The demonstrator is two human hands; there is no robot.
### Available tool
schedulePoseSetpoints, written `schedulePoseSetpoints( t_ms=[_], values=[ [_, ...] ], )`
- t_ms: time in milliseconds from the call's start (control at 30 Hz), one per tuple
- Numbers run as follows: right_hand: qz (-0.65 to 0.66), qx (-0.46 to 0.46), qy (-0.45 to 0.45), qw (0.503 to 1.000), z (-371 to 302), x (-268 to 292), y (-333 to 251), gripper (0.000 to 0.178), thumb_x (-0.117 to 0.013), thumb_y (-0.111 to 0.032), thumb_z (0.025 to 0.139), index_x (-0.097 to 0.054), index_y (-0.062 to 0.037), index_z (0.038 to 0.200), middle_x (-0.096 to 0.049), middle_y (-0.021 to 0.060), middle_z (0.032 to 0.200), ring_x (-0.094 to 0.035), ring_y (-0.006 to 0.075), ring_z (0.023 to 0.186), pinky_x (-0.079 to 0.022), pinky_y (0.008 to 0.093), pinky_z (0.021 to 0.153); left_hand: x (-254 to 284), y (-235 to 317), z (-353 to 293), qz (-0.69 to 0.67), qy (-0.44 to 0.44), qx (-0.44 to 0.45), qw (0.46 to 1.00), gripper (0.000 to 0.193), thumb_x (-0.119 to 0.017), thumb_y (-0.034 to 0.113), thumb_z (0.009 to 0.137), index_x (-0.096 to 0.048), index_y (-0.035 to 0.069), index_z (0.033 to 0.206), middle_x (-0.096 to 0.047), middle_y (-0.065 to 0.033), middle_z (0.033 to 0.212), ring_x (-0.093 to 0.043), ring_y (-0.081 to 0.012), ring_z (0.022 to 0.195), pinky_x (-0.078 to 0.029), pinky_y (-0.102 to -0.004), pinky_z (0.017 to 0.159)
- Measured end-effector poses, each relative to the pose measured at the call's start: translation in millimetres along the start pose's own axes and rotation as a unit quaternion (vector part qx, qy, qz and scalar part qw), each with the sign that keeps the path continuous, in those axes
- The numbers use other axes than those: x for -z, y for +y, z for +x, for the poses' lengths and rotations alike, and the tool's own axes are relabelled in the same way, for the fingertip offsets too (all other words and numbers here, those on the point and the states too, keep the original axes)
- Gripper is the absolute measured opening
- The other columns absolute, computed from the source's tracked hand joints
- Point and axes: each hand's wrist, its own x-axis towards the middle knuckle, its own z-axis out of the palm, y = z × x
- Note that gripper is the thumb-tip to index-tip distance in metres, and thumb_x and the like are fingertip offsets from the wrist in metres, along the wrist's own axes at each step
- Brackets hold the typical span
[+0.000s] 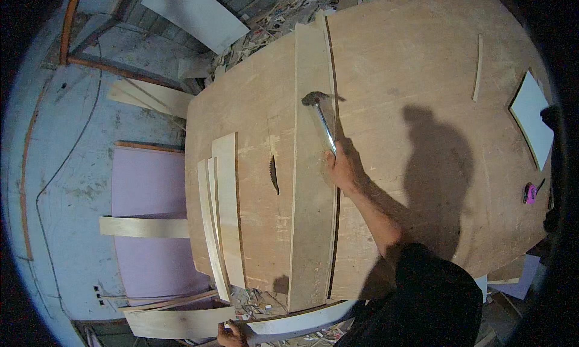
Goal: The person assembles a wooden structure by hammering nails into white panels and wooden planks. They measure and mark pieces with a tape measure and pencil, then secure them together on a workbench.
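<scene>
My right hand [344, 166] is closed round the shiny metal handle of a claw hammer [325, 127]. The hammer's dark head is over the upper part of a long wooden board [313, 226] lying lengthwise across a big plywood table [398, 75]. At the lower edge of the view my left hand [232, 335] has its fingers curled, beside the end of a white curved-looking strip [295, 327]. What its fingers hold, if anything, is too small to make out. My left forearm is out of view.
A toothed saw blade [274, 175] sticks up through a slot in the tabletop. Left of it lie several wood strips [224, 196]. At right are a white panel [534, 120] and a pink tape measure [530, 193]. Wood scraps [265, 36] litter the floor behind.
</scene>
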Motion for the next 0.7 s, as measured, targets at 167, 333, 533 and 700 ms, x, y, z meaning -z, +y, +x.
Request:
schedulePoseSetpoints(
  t_ms=[167,333,533,700],
  values=[
    [0.035,-0.082,-0.065,0.994,-4,15,-6,0.045,-0.054,-0.017,0.101,-0.045,-0.0005,0.142,-0.063,0.0328,0.12,-0.062,0.0478,0.116,-0.05,0.0529,0.095,3,5,2,0.145,-0.03,-0.039,0.988,0.045,-0.065,0.035,0.098,-0.067,-0.008,0.087,-0.061,-0.0176,0.057,-0.055,-0.027,0.046,-0.04,-0.0443,0.047],
    [0.107,-0.098,-0.119,0.982,-37,10,-3,0.045,-0.052,-0.027,0.107,-0.043,-0.0018,0.143,-0.064,0.0315,0.122,-0.064,0.0473,0.116,-0.049,0.0525,0.098,2,5,4,0.116,-0.014,-0.009,0.993,0.046,-0.068,0.038,0.096,-0.066,-0.005,0.082,-0.059,-0.0191,0.054,-0.053,-0.0286,0.045,-0.039,-0.0448,0.047],
    [0.217,-0.117,-0.056,0.968,10,23,-24,0.039,-0.047,-0.024,0.108,-0.042,-0.0048,0.142,-0.067,0.0281,0.115,-0.067,0.0458,0.108,-0.052,0.0527,0.09,3,3,0,0.124,0.004,-0.022,0.992,0.045,-0.069,0.042,0.095,-0.072,-0.003,0.09,-0.05,-0.014,0.048,-0.043,-0.0249,0.039,-0.031,-0.0463,0.044],
    [0.137,-0.163,-0.074,0.974,8,34,-34,0.035,-0.048,-0.025,0.108,-0.044,-0.007,0.138,-0.067,0.0293,0.103,-0.068,0.0482,0.099,-0.052,0.0534,0.083,7,8,-5,0.09,0.015,-0.048,0.995,0.043,-0.069,0.039,0.097,-0.072,-0.003,0.091,-0.048,-0.011,0.047,-0.04,-0.0227,0.04,-0.031,-0.0441,0.044]
  ],
)
